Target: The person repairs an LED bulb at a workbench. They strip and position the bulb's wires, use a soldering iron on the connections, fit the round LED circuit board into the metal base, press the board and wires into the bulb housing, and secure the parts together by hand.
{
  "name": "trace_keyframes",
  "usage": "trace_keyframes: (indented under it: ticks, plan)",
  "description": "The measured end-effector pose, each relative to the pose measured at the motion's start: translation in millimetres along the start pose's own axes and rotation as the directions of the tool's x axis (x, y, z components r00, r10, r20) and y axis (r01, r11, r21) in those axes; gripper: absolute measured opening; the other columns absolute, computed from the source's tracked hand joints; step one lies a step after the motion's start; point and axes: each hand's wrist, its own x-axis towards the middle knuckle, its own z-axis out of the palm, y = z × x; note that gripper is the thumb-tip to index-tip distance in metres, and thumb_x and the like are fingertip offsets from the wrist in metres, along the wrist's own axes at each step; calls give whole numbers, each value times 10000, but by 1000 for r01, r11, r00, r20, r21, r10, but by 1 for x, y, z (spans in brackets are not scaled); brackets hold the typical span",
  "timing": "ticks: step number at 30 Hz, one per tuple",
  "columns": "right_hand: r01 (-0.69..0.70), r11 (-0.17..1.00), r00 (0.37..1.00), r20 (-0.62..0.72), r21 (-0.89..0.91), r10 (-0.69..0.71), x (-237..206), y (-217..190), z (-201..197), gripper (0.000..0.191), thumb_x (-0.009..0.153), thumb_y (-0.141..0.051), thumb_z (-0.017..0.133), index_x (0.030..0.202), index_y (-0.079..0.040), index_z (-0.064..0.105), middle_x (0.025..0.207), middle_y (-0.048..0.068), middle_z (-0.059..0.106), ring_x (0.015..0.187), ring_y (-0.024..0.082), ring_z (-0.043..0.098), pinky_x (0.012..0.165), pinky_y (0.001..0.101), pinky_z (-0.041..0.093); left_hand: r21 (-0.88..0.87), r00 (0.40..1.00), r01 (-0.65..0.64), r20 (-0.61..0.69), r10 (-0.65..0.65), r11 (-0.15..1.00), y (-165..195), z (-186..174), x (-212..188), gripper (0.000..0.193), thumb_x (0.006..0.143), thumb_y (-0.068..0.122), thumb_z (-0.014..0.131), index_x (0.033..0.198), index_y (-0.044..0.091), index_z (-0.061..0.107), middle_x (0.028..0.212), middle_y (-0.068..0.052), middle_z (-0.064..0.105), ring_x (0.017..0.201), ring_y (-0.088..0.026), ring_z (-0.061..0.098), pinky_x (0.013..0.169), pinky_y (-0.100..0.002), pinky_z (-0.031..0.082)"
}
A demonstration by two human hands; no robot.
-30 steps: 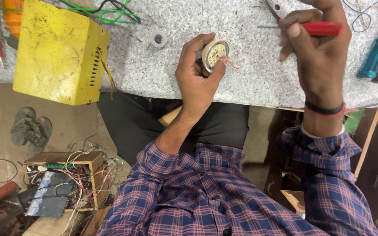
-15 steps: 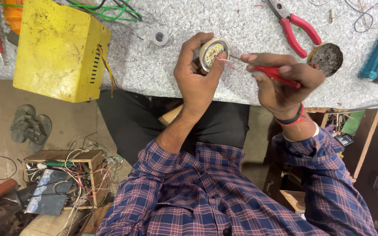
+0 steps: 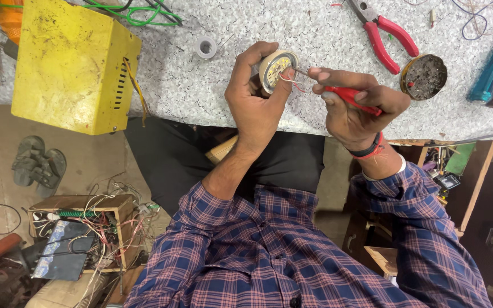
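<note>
My left hand (image 3: 255, 100) grips a small round gauge-like part (image 3: 275, 67) with a pale dial face and thin red wires hanging from it, held above the speckled worktop (image 3: 212, 97). My right hand (image 3: 354, 105) holds a red-handled tool (image 3: 350, 97) like a pen, its metal tip touching the round part's right side by the wires. Both forearms wear a blue and red checked shirt; a dark and red band circles the right wrist.
A yellow metal box (image 3: 72, 65) sits at the worktop's left edge. A small solder reel (image 3: 206, 47), red-handled pliers (image 3: 384, 33), a round tin of dark paste (image 3: 424, 76) and a teal-handled tool (image 3: 491, 71) lie beyond. Sandals (image 3: 38, 162) and a wire-filled wooden crate (image 3: 81, 231) are on the floor.
My right hand came down from the far worktop with the red tool and brought its tip to the round part. My left hand has kept holding the part.
</note>
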Motion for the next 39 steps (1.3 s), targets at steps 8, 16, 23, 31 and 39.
trace_keyframes:
  ticks: [8,16,23,31,39]
  plan:
    - [-7,1000,1000,15,27,6,0,2,0,426,1043,14,610,1137,-108,214,1163,303,631,1159,422,719,808,423,721,2,1000,-2,-3,2,1000,2,1,0,400,1008,21,771,1358,29,578,1389,-74,604,1116,-122,702,843,-224,673]
    - [-89,992,995,-48,-88,85,1,-5,1,488,1025,108,684,1194,-55,256,1167,285,682,1116,376,753,877,438,689,71,999,-11,-51,15,997,7,5,0,366,1013,26,765,1333,25,588,1281,-58,635,1070,-106,704,821,-215,656]
    - [-355,931,907,-213,84,365,3,-11,8,365,1066,121,715,1214,-23,413,1081,229,642,1009,309,765,845,387,700,344,978,-104,-133,158,933,11,12,-2,331,1004,29,779,1275,39,590,1207,-60,637,996,-120,700,786,-252,611]
    - [-371,929,913,-178,11,367,-1,-2,2,601,1101,50,721,1511,-146,327,1257,236,716,1104,336,734,826,348,696,371,961,-158,-156,229,915,10,16,-5,319,998,25,765,1253,53,577,1239,-60,623,993,-133,692,783,-265,609]
    - [-328,942,942,-111,-79,318,-13,6,-1,736,1072,41,785,1589,-169,305,1140,166,743,1063,310,776,844,377,612,409,961,-147,-157,228,901,11,15,-4,328,1005,16,757,1268,56,564,1248,-59,598,1039,-145,689,817,-278,609]
